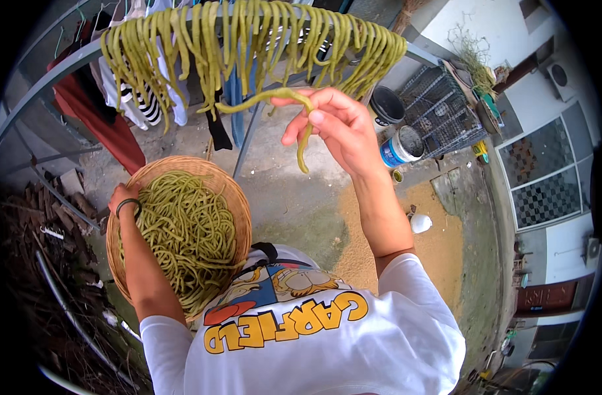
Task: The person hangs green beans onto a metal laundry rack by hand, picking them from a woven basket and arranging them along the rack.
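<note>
While pinching one long green bean in the right hand, held the edge of a round basket with the left hand, all in the head view. Had the right thumb and fingers together on the bean, close to its bend. Let a short tail dangle down below the thumb, and ran the longer part out to the left, almost flat. Had the row of hung beans just past that longer part, draped over a grey rail. Could not tell if touching there or only near. Had the right hand nearer to the rail, and the left hand by the basket, full of more beans, lower down and to the left. Saw big, clear yellow letters under a bright cartoon picture on the white shirt. Saw print on a blue and white bucket, too small to read.
</note>
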Available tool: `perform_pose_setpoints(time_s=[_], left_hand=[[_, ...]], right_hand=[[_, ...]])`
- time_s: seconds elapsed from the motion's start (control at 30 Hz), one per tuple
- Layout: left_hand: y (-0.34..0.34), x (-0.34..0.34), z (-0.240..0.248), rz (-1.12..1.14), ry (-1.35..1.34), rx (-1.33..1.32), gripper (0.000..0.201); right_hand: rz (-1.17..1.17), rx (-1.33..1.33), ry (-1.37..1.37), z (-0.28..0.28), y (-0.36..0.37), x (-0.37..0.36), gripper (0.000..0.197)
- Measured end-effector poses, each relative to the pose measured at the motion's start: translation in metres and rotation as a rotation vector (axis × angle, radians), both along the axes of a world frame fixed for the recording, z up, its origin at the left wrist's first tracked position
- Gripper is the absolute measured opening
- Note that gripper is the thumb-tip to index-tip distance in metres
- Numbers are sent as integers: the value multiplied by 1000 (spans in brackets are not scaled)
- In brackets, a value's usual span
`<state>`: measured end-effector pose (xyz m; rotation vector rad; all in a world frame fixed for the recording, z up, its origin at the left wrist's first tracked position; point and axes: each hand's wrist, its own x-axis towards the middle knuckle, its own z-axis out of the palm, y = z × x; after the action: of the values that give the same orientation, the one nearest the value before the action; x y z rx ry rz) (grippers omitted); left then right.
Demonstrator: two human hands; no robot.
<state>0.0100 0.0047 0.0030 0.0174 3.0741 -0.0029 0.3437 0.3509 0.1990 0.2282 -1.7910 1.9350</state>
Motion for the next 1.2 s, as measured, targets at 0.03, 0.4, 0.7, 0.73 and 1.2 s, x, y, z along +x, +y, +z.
perform_pose_setpoints(time_s=[0.03,0.4,0.7,0.73,1.2], left_hand=[[-6,0,0,5,-24,4,63],[5,-5,-4,-104,16,21,61],[2,1,2,-73,24,29,59],[2,2,3,-82,34,37,59],[3,2,7,-45,-3,15,61]], right_hand=[[-101,59,74,23,22,1,9],[-902,559,-204,105,221,50,17],[-854,990,-361,70,229,50,24],[-865,1048,-352,70,231,47,26],[-1096,1293,-257,70,224,30,26]])
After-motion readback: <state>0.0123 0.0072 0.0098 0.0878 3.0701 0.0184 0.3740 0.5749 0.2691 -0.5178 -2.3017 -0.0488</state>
